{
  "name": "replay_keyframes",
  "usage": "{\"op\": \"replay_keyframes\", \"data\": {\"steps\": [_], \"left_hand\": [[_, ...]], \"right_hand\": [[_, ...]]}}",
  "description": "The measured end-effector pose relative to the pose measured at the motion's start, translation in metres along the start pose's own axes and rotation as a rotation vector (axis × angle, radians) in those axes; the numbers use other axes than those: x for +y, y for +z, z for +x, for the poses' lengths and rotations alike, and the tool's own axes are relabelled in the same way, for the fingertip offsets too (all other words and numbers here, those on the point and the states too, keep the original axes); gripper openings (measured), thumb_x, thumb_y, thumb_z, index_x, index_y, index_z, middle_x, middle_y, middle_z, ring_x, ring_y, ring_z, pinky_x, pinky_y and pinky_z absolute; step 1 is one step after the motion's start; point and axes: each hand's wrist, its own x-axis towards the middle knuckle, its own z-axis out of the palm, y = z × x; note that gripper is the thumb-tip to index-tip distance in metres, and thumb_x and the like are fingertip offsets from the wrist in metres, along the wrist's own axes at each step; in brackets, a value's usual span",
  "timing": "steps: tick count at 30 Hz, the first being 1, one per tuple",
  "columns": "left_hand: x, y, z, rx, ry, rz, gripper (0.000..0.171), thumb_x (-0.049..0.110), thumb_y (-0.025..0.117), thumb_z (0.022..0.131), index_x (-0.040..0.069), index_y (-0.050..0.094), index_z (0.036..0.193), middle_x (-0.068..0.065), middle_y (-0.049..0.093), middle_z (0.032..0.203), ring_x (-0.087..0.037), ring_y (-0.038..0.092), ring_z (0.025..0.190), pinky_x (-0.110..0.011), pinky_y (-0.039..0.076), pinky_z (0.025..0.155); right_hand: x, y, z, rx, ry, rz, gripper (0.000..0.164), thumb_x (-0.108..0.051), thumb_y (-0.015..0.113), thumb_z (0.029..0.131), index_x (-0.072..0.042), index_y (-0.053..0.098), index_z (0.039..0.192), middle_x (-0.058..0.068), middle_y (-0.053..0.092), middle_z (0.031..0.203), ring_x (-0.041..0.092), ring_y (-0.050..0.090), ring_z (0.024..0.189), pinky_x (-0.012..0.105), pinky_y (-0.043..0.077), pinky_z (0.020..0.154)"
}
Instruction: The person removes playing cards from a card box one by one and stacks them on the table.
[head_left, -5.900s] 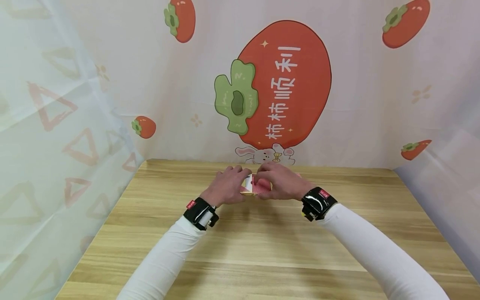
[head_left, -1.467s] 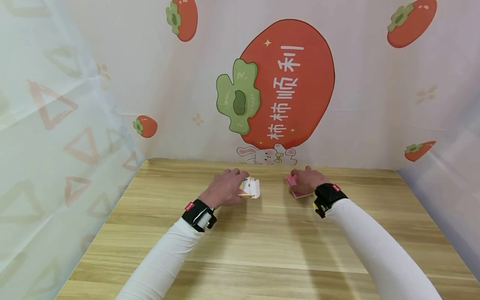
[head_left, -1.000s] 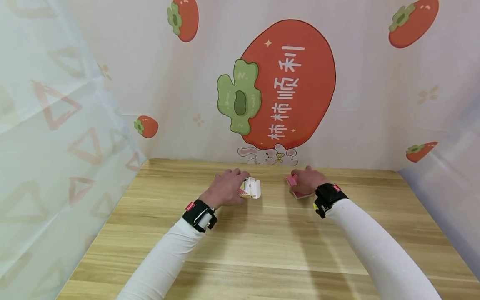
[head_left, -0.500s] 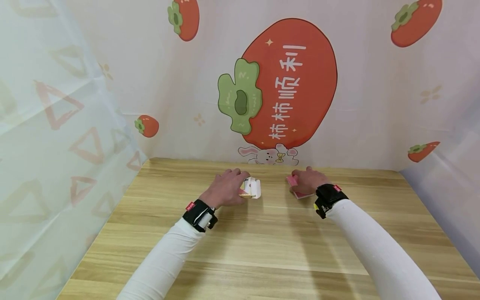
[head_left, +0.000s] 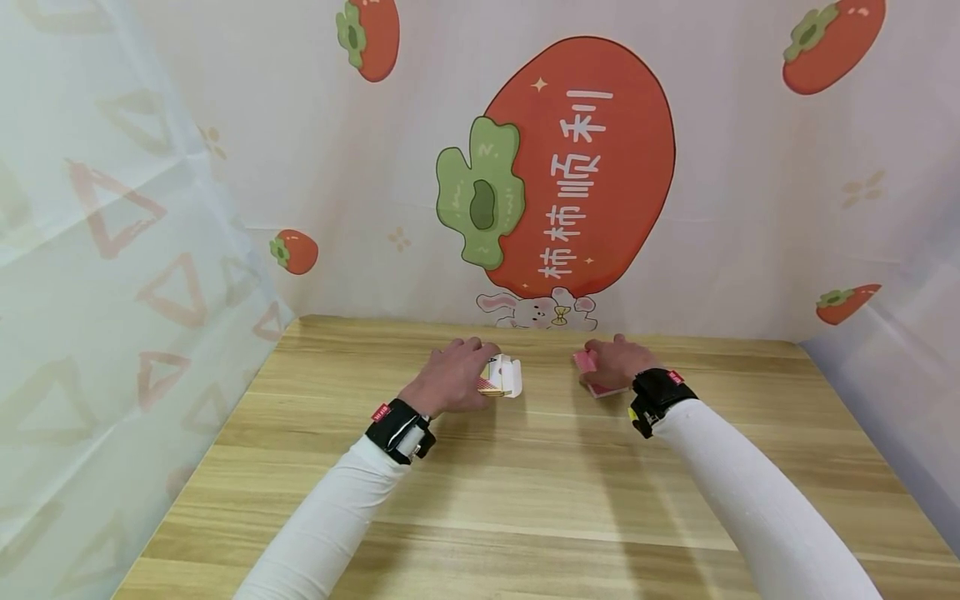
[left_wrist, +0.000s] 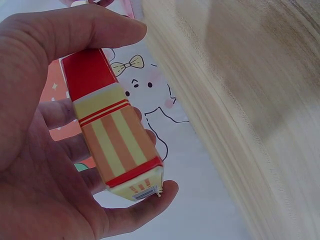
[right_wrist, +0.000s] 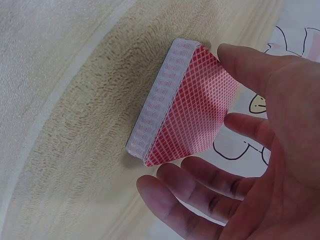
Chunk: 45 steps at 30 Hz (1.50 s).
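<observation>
The left hand (head_left: pixel 450 377) held the card box (left_wrist: pixel 117 130), thumb across its upper end and fingers behind it in the left wrist view. One fingertip sat at the lower end, beside a printed barcode (left_wrist: pixel 146 194). The box had a red section, yellow and orange stripes, and a pale end panel. In the head view, the box was near the centre of the frame, partly covered by the hand. Its open end was turned to the right of the frame, with a white flap (head_left: pixel 515 377) extended. The interior was too small in the frame to tell what the box contained.

The right hand (head_left: pixel 621 364) was narrowed around the deck of cards (right_wrist: pixel 192 110), thumb at one end and fingers at the other; the firmness of the grip could not be told. The deck was outside the box, right of centre in the head view and well apart from it. Its patterned red back and stacked white edges were visible.

Both hands worked at the far side of the wooden table (head_left: pixel 540 492). A black band was fitted to each wrist, above white sleeves (head_left: pixel 757 492). Behind the table hung a pale cloth (head_left: pixel 360 167), printed with a large orange fruit (head_left: pixel 630 167) at upper centre and a rabbit (head_left: pixel 531 314) beneath it.
</observation>
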Motion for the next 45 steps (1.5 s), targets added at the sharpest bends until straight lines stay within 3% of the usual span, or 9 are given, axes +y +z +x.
{"op": "replay_keyframes", "data": {"steps": [19,45], "left_hand": [[-0.0007,-0.0014,-0.0007,-0.009,-0.008,0.002,0.069,0.025,0.086,0.075,0.016,0.057,0.137,-0.008,0.059,0.128,-0.029,0.054,0.113,-0.056,0.048,0.091],[-0.0016,-0.0014,-0.0016,-0.012,-0.009,0.000,0.070,0.025,0.087,0.075,0.016,0.057,0.138,-0.009,0.059,0.130,-0.031,0.054,0.116,-0.058,0.047,0.093]], "right_hand": [[-0.0001,-0.0016,-0.0011,0.001,0.004,0.004,0.077,-0.047,0.070,0.089,-0.008,0.044,0.151,0.024,0.056,0.120,0.038,0.051,0.105,0.060,0.048,0.093],[-0.0012,-0.0030,-0.0024,-0.014,0.035,0.027,0.080,-0.050,0.071,0.088,-0.007,0.044,0.149,0.022,0.056,0.113,0.036,0.051,0.101,0.055,0.049,0.090]]}}
